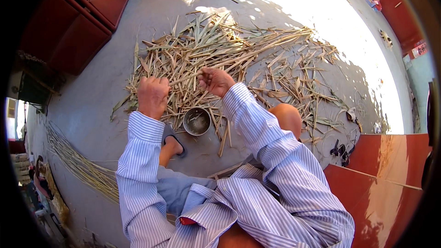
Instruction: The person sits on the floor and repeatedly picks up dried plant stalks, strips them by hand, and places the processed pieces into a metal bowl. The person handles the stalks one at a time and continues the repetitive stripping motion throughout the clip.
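— While both fists close on that cane strip [183, 79] above the metal bowl [197, 121], what's happening?
— Left hand [152, 95] anchors, right hand [215, 81] peels; next likely needs a steady pull.

An outdoor yard used for cane or bamboo handwork is shown. A bare concrete floor [105, 110] is lit by strong sun and strewn with dry husks [220, 50]. Long split strips [78, 165] are laid in a bundle at the left. A small metal bowl [197, 121] is set on the ground. Red panelled doors [82, 9] are seen at the edge.
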The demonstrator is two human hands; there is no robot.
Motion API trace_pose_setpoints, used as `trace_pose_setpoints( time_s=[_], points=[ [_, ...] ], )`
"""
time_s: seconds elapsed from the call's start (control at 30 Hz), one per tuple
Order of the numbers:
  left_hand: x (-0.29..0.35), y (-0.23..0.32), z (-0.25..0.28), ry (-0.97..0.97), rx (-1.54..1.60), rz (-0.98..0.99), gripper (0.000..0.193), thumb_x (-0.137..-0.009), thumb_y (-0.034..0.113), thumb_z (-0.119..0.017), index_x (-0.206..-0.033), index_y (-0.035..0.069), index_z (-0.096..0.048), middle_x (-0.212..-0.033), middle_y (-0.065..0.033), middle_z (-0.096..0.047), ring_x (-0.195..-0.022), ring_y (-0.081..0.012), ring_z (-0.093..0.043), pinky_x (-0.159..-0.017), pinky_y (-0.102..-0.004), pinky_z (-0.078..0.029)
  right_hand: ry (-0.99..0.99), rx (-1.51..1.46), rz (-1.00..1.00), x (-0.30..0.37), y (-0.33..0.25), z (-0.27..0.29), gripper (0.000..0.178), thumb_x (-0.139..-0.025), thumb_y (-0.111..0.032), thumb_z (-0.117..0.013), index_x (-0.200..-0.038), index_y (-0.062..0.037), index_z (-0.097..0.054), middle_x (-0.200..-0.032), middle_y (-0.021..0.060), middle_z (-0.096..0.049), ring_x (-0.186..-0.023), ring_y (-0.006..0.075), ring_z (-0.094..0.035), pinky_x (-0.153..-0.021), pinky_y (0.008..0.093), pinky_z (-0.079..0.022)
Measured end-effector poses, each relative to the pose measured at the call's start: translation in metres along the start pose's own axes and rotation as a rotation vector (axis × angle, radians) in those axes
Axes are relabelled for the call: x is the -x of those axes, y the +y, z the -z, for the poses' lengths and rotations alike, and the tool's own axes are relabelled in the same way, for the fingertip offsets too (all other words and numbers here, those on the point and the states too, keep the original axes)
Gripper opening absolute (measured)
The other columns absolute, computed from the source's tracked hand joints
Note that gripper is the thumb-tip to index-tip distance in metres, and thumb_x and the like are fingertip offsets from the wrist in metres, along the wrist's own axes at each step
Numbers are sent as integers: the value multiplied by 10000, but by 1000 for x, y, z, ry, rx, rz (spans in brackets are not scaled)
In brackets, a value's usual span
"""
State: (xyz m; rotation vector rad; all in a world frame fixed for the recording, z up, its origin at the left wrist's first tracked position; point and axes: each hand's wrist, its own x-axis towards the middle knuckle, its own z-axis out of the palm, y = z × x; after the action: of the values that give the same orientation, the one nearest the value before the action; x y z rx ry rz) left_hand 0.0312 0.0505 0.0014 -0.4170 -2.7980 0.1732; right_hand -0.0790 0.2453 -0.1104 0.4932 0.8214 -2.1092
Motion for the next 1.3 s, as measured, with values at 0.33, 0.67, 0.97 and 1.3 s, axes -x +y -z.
trace_pose_setpoints(
  time_s=[0.33, 0.67, 0.97, 1.3],
  points=[
    [7, -18, 118, -8, -482, 62, 81, -726, 54, -615, -751, 78, -541, -728, -62, -567, -786, -225, -540, -719, -355, -374, 33, 164, 63, 13, -51, -36, 149, -976, -230, -567, -913, -95, -580, -746, 5, -610, -616, 92, -567, -514, 235, -494],
    [-15, -22, 85, 220, 81, 135, 141, -734, 185, -777, -794, 84, -700, -713, -33, -638, -663, -214, -575, -654, -353, -390, -16, -40, 183, 14, -61, -21, 185, -979, -206, -546, -891, -58, -613, -771, 40, -645, -630, 122, -595, -554, 247, -524],
    [-38, -19, 74, 63, 98, 138, 241, -822, 340, -687, -785, 102, -694, -656, -64, -608, -663, -250, -551, -645, -380, -385, -81, 29, 164, 11, -68, -17, 200, -967, -233, -574, -926, -46, -634, -804, 55, -676, -660, 132, -643, -535, 237, -551],
    [-36, -28, 107, 155, -114, 41, 174, -756, 202, -745, -765, 94, -608, -677, -38, -576, -699, -230, -544, -664, -368, -372, -45, -121, 192, 11, -73, -17, 198, -990, -191, -527, -976, -16, -621, -823, 73, -678, -666, 142, -648, -533, 237, -555]
  ],
)
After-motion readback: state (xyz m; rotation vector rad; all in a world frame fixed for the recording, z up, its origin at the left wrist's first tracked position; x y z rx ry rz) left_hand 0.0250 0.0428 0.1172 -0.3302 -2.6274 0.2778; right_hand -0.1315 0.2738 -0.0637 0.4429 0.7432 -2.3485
